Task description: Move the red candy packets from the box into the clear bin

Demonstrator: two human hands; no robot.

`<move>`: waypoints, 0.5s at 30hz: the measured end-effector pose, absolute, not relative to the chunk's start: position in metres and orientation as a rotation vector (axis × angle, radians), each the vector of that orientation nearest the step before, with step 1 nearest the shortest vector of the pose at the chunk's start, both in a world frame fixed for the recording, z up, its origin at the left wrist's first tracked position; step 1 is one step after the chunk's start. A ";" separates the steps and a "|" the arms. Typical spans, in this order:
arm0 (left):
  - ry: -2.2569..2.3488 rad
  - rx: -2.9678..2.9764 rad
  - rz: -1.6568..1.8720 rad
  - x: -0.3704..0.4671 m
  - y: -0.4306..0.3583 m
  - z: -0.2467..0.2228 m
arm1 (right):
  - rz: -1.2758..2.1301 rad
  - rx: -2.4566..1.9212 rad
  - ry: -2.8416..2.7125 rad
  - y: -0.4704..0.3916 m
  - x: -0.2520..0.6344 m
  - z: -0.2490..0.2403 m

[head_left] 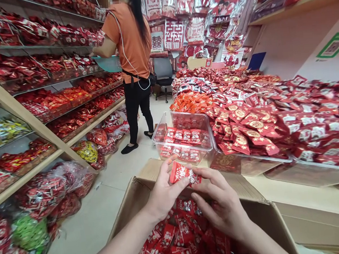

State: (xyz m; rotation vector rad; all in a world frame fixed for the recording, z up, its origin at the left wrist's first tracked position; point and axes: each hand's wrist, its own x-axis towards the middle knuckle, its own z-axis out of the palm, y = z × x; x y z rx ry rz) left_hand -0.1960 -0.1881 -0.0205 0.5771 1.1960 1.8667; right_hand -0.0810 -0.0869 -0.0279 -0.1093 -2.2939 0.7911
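Above an open cardboard box [128, 202], my left hand [165, 188] grips a small red candy packet [179, 172] between thumb and fingers. White print shows on the packet. My right hand [218, 195] is at the packet's right end, fingers apart and loosely curved, the fingertips touching or nearly touching it. Many matching red packets [181, 235] lie loose inside the box, below both hands. Just beyond the hands stands a clear plastic bin [161, 143], with several of the same packets laid in rows along its far and near parts.
To the right, more clear bins are heaped with red packets [246, 128]. Shelves [37, 88] of red packets line the left wall, with filled plastic bags [53, 187] on the floor. A person in an orange top [131, 40] stands by the shelves holding a teal basin [108, 64].
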 end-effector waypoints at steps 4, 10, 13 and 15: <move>1.236 0.703 1.809 -0.199 -0.190 -0.020 | 0.897 -0.355 -2.203 -0.087 -0.085 -0.030; 1.275 0.596 1.812 -0.196 -0.189 -0.017 | 1.389 -0.501 -2.149 -0.083 -0.088 -0.039; 1.258 0.608 1.779 -0.196 -0.189 -0.018 | 1.678 -0.516 -2.069 -0.085 -0.088 -0.043; 1.248 0.689 1.758 -0.197 -0.191 -0.017 | 1.802 -0.534 -2.049 -0.087 -0.087 -0.044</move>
